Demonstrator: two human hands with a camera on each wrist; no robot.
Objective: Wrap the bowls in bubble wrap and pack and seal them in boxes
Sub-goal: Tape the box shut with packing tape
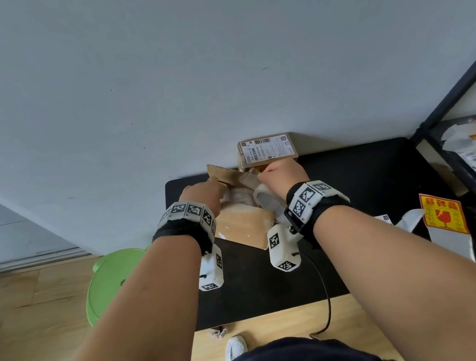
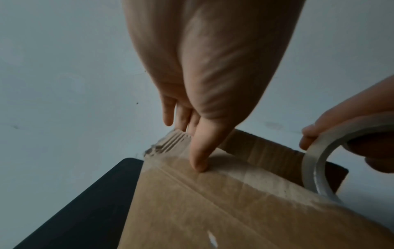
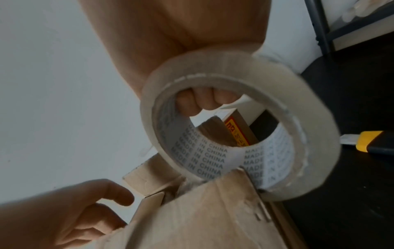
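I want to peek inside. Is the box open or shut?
Open. A flap of the box stands up, and wrap shows inside.

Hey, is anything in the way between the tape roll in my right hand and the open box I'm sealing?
Nothing visible blocks it. The tape roll, gripped by your right hand, already sits at the box corner, while your left hand presses the near flap with its thumb.

Open brown box (image 1: 245, 228), flaps raised
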